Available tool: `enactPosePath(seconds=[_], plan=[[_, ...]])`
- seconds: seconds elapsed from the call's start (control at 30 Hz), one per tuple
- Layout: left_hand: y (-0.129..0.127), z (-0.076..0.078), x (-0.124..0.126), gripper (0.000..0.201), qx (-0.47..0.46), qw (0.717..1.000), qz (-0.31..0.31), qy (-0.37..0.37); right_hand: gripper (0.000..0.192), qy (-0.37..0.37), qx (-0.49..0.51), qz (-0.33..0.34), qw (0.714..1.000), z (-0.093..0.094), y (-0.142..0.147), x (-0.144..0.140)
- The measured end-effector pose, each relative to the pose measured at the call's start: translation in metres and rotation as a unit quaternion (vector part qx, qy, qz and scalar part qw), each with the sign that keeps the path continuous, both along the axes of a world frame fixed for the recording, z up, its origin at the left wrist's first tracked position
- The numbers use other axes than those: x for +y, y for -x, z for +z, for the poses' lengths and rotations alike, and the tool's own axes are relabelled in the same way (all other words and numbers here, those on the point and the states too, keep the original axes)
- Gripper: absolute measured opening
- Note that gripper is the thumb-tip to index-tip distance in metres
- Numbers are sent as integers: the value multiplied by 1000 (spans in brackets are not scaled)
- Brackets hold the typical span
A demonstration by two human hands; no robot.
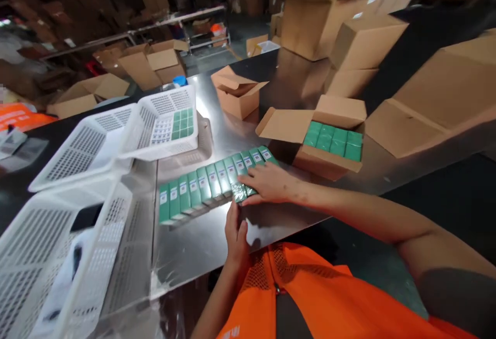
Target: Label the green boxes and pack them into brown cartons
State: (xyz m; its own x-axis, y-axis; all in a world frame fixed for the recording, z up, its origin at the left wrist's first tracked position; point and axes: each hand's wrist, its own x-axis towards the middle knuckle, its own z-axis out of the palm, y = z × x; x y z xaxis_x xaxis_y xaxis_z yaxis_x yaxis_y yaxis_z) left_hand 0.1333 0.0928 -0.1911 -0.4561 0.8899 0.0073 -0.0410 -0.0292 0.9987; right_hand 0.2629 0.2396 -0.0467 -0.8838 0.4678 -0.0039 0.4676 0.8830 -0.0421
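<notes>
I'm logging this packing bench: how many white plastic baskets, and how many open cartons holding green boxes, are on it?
White plastic baskets: 3
Open cartons holding green boxes: 1
Total: 4
The right hand and left hand touch the row of green boxes on the steel table.

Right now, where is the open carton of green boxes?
Head view, right of centre: the carton sits on the steel table, just beyond the right hand.
</notes>
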Motion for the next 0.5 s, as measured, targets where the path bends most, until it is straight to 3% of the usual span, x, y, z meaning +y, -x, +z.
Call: enactPosePath(seconds=[0.07, 0.17, 0.23, 0.33, 0.4, 0.5], plan=[[0, -6, -1, 78, -30, 999, -36, -22, 68, 28, 20, 3, 999, 14, -10, -2], [3, -8, 0, 81, -63, 995, -57, -50, 71, 39, 117, -38, 992, 56, -42, -5], [4, -7, 1, 79, -81, 993, -66, -49, 74, -13, 194, -103, 976, 92, -71, -5], [4, -6, 1, 74, -110, 989, -88, -48, 78, -174, 235, -228, 929, 132, -115, 13], [2, -6, 2, 73, -124, 986, -98, -60, 79, -260, 196, -304, 895, 137, -140, 39], [-2, -6, 2, 71, -138, 983, -99, -73, 74, -308, 84, -377, 869, 117, -166, 78]])
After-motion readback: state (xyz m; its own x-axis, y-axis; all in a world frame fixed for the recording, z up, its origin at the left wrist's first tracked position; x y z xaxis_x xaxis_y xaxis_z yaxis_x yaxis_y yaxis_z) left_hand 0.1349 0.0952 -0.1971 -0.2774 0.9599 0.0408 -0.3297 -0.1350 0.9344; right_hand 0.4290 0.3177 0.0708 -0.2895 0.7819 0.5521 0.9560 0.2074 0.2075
